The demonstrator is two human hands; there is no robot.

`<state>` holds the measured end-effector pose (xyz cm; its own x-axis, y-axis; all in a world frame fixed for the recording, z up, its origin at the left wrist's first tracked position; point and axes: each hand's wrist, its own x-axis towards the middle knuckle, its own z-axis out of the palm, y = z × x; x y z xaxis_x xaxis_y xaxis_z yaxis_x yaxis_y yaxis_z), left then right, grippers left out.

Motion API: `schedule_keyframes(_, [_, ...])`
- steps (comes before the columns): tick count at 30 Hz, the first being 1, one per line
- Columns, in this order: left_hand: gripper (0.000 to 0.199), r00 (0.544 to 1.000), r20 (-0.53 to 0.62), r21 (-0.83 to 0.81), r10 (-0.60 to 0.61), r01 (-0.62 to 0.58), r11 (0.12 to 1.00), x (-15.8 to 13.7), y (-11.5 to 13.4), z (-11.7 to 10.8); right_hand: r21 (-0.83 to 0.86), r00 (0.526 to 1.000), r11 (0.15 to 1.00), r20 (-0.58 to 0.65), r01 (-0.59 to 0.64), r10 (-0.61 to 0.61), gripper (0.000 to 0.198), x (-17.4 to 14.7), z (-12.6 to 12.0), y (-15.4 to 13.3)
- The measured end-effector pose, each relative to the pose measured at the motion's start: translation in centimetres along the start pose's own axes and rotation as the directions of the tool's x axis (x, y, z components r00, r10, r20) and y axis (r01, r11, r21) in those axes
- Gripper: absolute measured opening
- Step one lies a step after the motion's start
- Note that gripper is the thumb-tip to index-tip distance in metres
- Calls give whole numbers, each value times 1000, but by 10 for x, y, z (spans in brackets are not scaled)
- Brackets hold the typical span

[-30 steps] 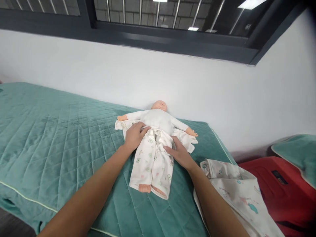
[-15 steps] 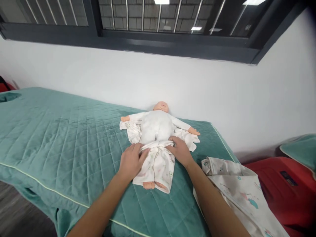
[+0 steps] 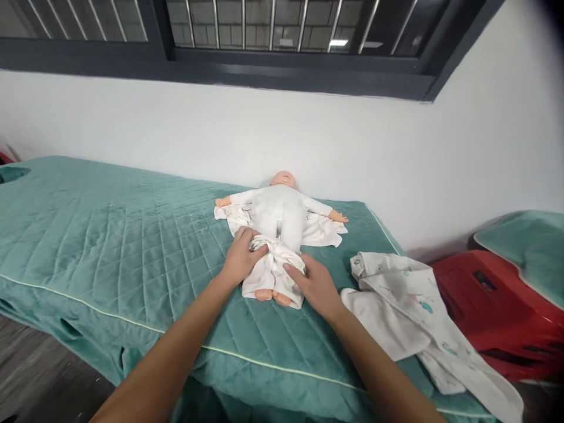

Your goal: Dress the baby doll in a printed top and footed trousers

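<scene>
Pale trousers [image 3: 274, 271] sit bunched on the doll [image 3: 278, 208], around its lower legs, between the hands [image 3: 239, 257]; both clamp the trousers.

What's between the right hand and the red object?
Between right hand and red object, the head view shows green quilted cover, then loose printed cloth.

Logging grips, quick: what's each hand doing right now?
Left hand: closed, holding the bunched pants.
Right hand: closed, holding the pants' opposite side.
</scene>
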<state>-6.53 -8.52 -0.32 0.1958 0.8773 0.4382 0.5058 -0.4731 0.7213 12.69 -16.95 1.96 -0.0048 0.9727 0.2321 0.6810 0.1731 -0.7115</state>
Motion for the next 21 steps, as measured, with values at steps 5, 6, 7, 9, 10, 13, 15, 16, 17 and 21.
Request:
schedule_keyframes(5, [10,999,-43,-37,32,-34,999,14,0,5,21,991,994,-82,-109,110,31,16,10,-6])
schedule_keyframes(6, [11,998,-53,-35,20,-22,999,16,-1,6,20,989,993,-91,-115,117,31,21,12,-6])
schedule_keyframes(7, [12,998,-62,-30,6,-8,1000,18,-1,8,23,988,993,-96,-116,118,32,24,13,-6])
schedule_keyframes(9, [14,997,-72,-18,-20,19,1000,17,-1,9,29,988,993,-101,-112,115,33,28,14,-3])
schedule_keyframes(10, [15,997,-75,-14,-28,27,1000,15,0,9,31,987,993,-108,-113,116,33,28,15,-2])
schedule_keyframes(13, [18,998,-45,-20,-49,48,999,0,4,2,41,982,993,-149,-109,114,33,26,18,4])
schedule_keyframes(15, [19,996,19,-64,-88,89,994,-15,9,-6,48,981,995,-168,-90,97,30,25,20,6])
schedule_keyframes(16, [20,992,57,-94,-113,118,989,-24,11,-10,46,982,996,-173,-70,77,27,25,20,7])
schedule_keyframes(17, [22,987,97,-126,-132,143,982,-33,14,-14,38,983,998,-174,-45,51,24,26,21,7])
schedule_keyframes(21, [40,979,194,-225,-64,107,969,-61,17,-25,-7,983,999,-180,33,-34,17,30,20,7])
